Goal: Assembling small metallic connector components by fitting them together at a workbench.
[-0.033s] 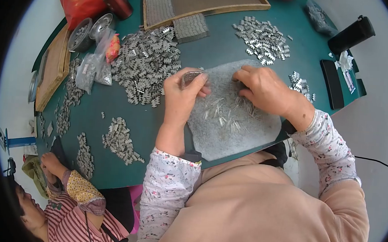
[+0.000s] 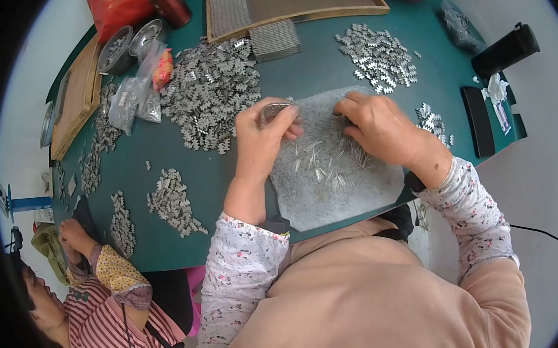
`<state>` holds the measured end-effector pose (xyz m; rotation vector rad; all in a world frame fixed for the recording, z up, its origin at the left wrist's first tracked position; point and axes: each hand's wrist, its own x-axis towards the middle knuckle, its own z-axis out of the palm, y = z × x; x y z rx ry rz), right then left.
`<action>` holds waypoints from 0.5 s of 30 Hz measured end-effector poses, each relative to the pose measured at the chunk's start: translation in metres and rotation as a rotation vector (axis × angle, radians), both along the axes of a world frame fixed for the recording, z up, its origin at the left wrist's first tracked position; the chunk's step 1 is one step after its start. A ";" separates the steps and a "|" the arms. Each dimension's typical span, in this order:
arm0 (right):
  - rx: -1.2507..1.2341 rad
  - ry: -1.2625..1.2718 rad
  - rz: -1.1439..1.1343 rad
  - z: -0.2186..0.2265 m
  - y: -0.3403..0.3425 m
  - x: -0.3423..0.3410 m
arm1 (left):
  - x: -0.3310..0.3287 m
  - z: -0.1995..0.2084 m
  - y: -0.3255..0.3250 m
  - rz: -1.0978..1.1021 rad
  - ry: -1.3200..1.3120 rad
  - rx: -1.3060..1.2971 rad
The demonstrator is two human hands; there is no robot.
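Observation:
My left hand (image 2: 259, 134) is closed around a dark grey metallic piece (image 2: 272, 113), pinched between thumb and fingers at the left edge of a grey felt-like cloth (image 2: 309, 208). Most of that piece is hidden by the fingers. Over the cloth's far right part, my right hand (image 2: 386, 126) has its fingers curled and pressed together; whatever they hold cannot be made out. Below and between the hands, many thin silver pins (image 2: 321, 167) lie scattered on the cloth.
Heaps of toothed metal pieces lie left (image 2: 210, 98), far right (image 2: 377, 58) and near left (image 2: 174, 205). A wooden tray (image 2: 322, 12) and stacked metal pieces (image 2: 274, 41) sit behind. A black bottle (image 2: 506, 51) and phone (image 2: 477, 121) stand right. A co-worker (image 2: 99, 291) sits lower left.

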<state>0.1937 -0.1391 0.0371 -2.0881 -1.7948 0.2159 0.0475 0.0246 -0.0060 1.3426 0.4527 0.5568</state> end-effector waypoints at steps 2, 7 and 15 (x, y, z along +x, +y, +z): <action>0.014 -0.040 0.015 0.001 0.004 -0.007 | -0.002 0.000 0.001 -0.001 -0.009 -0.031; 0.084 -0.040 0.124 -0.004 0.013 -0.046 | -0.008 0.002 0.006 0.080 -0.078 -0.236; 0.024 -0.064 -0.051 -0.005 0.018 -0.028 | -0.009 0.003 0.005 0.092 -0.066 -0.250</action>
